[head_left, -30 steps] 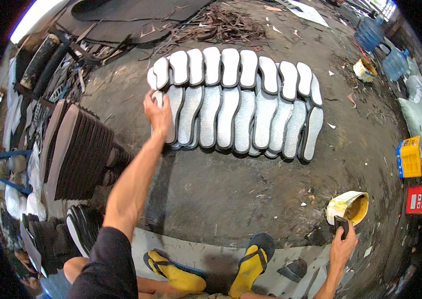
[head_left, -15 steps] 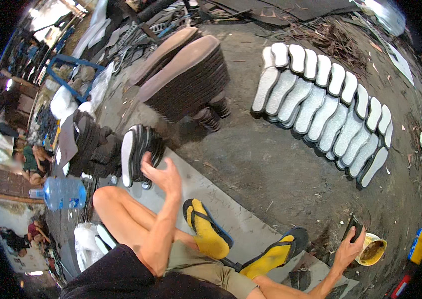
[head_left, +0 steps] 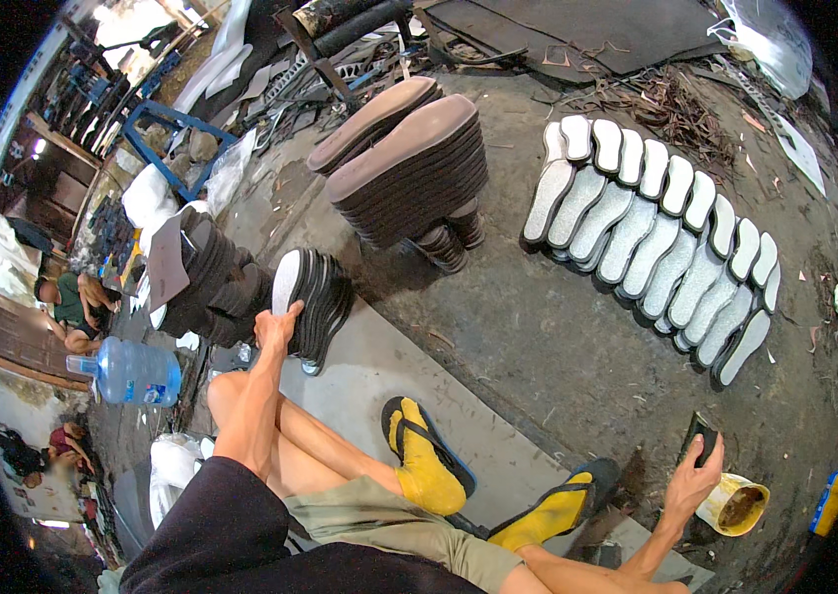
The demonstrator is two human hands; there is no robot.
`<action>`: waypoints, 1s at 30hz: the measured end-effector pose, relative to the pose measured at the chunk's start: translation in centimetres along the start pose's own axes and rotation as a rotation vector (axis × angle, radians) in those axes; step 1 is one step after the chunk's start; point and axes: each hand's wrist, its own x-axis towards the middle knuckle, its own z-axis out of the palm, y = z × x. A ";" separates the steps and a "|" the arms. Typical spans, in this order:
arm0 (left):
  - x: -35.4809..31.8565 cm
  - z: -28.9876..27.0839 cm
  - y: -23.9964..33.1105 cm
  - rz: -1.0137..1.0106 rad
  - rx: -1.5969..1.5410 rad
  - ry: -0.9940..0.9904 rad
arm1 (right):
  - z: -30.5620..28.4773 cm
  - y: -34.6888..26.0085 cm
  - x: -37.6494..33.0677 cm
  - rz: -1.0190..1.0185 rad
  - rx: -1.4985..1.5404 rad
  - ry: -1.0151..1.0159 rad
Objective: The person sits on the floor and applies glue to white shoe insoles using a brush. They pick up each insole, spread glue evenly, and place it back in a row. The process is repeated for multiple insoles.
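Observation:
My left hand (head_left: 277, 325) reaches out to the left and grips the end of a white-faced sole (head_left: 287, 280). That sole leans at the front of an upright stack of black-edged soles (head_left: 322, 303). My right hand (head_left: 693, 473) is low at the right and holds a small dark brush (head_left: 700, 437) just above a yellow-white tin (head_left: 734, 505) with dark contents. Two overlapping rows of white soles (head_left: 659, 230) lie spread on the ground at the upper right, away from both hands.
Tall piles of brown soles (head_left: 409, 163) stand at the centre back, with dark sole stacks (head_left: 203, 269) to their left. My feet wear yellow socks in black sandals (head_left: 427, 463) on a pale slab. A blue water bottle (head_left: 132, 372) lies at the left near seated people (head_left: 70, 302).
The view has swung left. My left hand left the rows of white soles and now grips a sole at the upright stack. My right hand stays by the tin with the brush.

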 end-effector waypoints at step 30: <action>-21.9 4.6 5.5 0.669 0.511 -0.336 | -3.4 2.0 -0.6 0.200 0.008 0.001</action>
